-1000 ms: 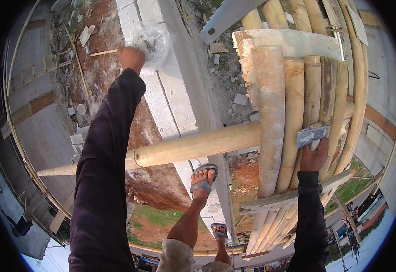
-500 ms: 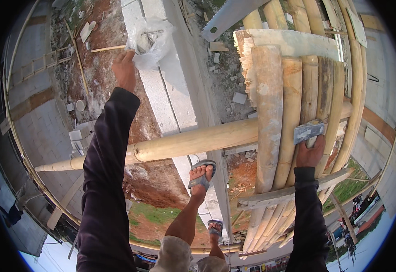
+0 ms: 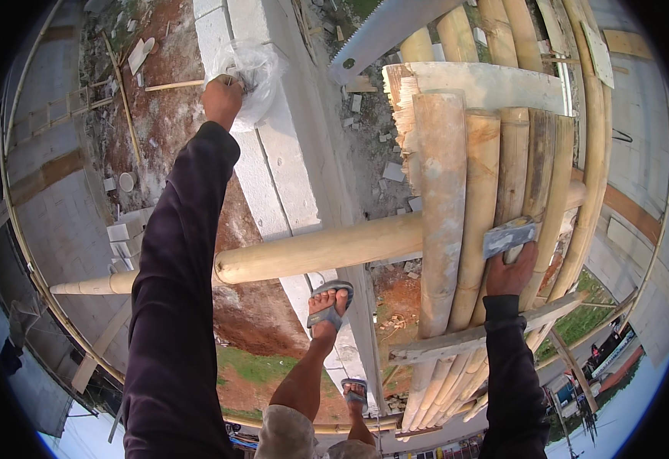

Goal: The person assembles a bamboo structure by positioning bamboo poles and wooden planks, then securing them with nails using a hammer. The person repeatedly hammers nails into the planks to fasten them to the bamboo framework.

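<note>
My left hand reaches over a clear plastic bag with grey metal pieces in it, on top of a white block wall. Its fingers are curled at the bag, the tips hidden, so what they grip cannot be made out. At the right, my right hand is closed around a flat trowel with a smeared grey rectangular blade. That hand rests over the bamboo poles of a platform.
A thick bamboo pole crosses over the wall in front of my sandalled feet. A hand saw lies at the top, near a splintered board. Far below is reddish ground with rubble, stacked white blocks and a pale bucket.
My left hand has moved forward and right, from the bag's near left edge onto its opening. My right hand keeps the trowel over the bamboo. The whole view has shifted slightly.
</note>
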The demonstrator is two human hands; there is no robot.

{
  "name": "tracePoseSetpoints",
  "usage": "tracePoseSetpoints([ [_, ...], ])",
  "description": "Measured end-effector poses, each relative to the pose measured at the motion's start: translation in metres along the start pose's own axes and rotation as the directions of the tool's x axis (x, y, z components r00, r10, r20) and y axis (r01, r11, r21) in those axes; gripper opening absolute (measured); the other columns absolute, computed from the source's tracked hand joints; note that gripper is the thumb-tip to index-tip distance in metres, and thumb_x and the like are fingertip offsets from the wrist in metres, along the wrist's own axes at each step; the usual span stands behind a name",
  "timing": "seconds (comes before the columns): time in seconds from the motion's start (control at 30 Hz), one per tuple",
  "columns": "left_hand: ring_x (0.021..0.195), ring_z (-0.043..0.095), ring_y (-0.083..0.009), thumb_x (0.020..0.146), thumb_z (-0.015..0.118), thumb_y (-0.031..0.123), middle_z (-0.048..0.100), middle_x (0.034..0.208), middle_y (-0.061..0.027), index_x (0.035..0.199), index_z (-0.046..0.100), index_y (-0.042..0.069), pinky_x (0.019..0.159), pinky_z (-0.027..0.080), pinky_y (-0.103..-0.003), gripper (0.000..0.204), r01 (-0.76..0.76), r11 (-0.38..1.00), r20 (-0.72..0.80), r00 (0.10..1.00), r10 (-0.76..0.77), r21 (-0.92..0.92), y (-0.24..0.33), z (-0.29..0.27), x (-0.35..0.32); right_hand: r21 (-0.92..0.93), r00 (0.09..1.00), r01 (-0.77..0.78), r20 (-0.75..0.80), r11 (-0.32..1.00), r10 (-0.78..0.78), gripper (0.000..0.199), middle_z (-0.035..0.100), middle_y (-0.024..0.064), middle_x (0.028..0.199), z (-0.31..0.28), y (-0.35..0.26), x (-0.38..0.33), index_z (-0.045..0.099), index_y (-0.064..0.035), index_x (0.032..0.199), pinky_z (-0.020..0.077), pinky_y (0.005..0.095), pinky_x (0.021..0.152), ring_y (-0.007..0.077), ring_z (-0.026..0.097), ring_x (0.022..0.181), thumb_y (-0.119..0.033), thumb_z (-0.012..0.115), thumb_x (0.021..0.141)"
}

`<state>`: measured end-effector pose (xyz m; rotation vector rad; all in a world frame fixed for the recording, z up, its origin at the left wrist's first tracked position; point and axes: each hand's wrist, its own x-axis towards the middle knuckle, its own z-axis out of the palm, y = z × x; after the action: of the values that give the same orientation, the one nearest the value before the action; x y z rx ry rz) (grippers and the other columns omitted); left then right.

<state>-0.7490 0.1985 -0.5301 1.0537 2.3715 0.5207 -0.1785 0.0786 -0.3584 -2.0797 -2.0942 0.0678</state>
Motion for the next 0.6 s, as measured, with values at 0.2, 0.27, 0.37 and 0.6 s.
tracePoseSetpoints([
  [0.2,0.083,0.069,-0.0381,0.093,0.054,0.005,0.068,0.087,-0.0193,0.105,0.055,0.001,0.074,0.051,-0.043,0.013,-0.196,0.884,-0.298,0.952,0.069,-0.424,0.005,-0.009,-0.017,0.005,1.0,-0.001,-0.021,1.0,0.001,0.033,0.054,0.0222,0.096,-0.001,-0.005,0.001,0.055,0.003,0.101,0.0435,0.0513,0.081,0.0465,0.053,0.095,-0.013,0.072,0.078],
  [0.27,0.083,0.067,-0.0399,0.092,0.052,0.004,0.067,0.088,-0.0194,0.108,0.053,0.001,0.076,0.051,-0.044,0.016,-0.291,0.945,-0.232,0.939,0.253,-0.147,0.008,-0.011,-0.024,0.012,1.0,-0.004,-0.023,1.0,0.004,0.033,0.054,0.0218,0.096,-0.002,-0.004,0.001,0.055,0.0028,0.101,0.0438,0.051,0.081,0.0461,0.054,0.094,-0.013,0.072,0.078],
  [0.37,0.102,0.061,-0.0432,0.087,0.057,0.005,0.063,0.106,-0.0214,0.105,0.057,0.001,0.086,0.049,-0.047,0.018,-0.395,0.912,0.055,0.919,0.391,0.109,0.01,-0.006,-0.031,0.093,0.998,-0.058,0.01,0.994,0.057,0.033,0.055,0.0207,0.093,-0.001,-0.001,0.002,0.056,0.0022,0.099,0.0444,0.05,0.08,0.0451,0.055,0.092,-0.015,0.074,0.077],
  [0.6,0.104,0.061,-0.0439,0.09,0.058,0.007,0.064,0.109,-0.022,0.112,0.057,0.002,0.086,0.048,-0.051,0.023,-0.313,0.927,0.045,0.949,0.311,0.206,0.009,-0.003,-0.033,0.162,0.995,-0.094,0.037,0.982,0.09,0.036,0.056,0.0191,0.09,0.001,0.008,0.002,0.057,0.0017,0.098,0.0456,0.0475,0.078,0.043,0.056,0.09,-0.018,0.078,0.076],
])
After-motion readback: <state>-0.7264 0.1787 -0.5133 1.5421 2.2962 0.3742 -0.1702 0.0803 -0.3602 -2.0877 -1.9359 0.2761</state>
